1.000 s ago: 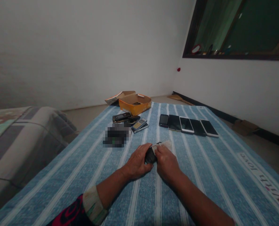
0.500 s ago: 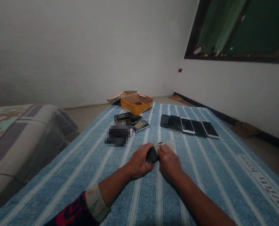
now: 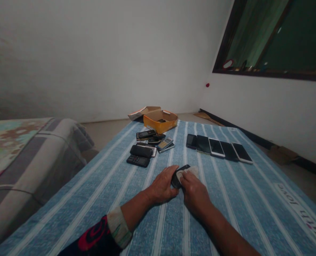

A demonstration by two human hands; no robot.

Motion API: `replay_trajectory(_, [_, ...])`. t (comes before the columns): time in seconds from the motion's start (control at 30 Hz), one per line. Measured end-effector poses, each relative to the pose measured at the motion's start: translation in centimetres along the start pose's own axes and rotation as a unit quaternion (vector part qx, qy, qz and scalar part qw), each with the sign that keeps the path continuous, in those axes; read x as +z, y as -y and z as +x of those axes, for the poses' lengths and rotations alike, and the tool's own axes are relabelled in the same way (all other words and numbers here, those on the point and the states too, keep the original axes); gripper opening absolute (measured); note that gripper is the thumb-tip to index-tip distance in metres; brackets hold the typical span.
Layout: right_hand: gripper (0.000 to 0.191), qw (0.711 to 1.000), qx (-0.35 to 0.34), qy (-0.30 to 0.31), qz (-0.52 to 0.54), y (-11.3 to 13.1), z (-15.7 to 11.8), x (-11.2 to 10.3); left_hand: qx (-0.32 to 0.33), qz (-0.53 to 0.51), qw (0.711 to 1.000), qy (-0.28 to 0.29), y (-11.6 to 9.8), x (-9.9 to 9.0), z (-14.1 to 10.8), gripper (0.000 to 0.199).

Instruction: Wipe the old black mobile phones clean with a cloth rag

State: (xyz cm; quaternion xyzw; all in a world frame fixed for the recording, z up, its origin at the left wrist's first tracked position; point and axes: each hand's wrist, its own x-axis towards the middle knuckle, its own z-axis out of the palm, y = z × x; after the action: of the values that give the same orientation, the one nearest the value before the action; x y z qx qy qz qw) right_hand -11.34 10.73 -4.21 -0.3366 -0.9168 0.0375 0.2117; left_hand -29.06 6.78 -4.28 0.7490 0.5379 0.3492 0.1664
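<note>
A small black phone (image 3: 176, 181) lies on the striped cloth, gripped along its left side by my left hand (image 3: 163, 185). My right hand (image 3: 194, 190) pinches a whitish wipe (image 3: 193, 170) and presses it onto the phone's face, hiding part of it. Beyond my hands to the left sits a loose group of older phones, among them a black keypad phone (image 3: 138, 160), a dark rounded case-like piece (image 3: 141, 151) and a silver keypad phone (image 3: 165, 143). To the right, several smartphones stand in a row, including a white-framed one (image 3: 217, 147).
An orange cardboard box (image 3: 160, 125) with its lid (image 3: 144, 112) behind it stands at the far end of the blue striped cloth (image 3: 99, 199). Left of it is a covered bed (image 3: 64, 142). A dark-framed window (image 3: 269, 42) is on the right wall.
The wipe has shifted across the phone's face, with more of the phone's top end now showing. My left hand keeps its grip. The whole view has shifted slightly.
</note>
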Motion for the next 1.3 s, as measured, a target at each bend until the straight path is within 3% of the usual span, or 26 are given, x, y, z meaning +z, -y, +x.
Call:
replay_trajectory(0.17, [0.039,0.998,0.032,-0.038,-0.023,-1.9,0.3,0.3,-0.024,-0.005,1.000,0.010,-0.1,0.0,-0.1,0.084])
replay_trajectory(0.43, [0.045,0.993,-0.100,-0.059,0.036,1.0,0.0,2.7,0.005,-0.019,1.000,-0.001,0.6,0.3,-0.4,0.083])
replay_trajectory(0.67, [0.044,0.997,0.012,-0.076,0.019,-3.5,1.7,2.1,-0.019,-0.008,1.000,-0.004,0.3,0.1,-0.8,0.085])
replay_trajectory(0.8, [0.045,0.994,0.004,-0.110,0.007,-4.5,1.4,3.1,-0.024,0.003,1.000,-0.003,0.3,0.1,-1.0,0.086])
replay_trajectory(1.1, [0.049,0.990,-0.098,-0.095,0.019,-0.9,0.5,4.2,-0.011,-0.008,1.000,-0.014,1.0,0.4,-1.1,0.084])
replay_trajectory(1.3, [0.057,0.986,-0.116,-0.096,0.066,1.9,-0.5,3.8,0.004,-0.003,1.000,-0.011,0.7,0.2,-1.1,0.080])
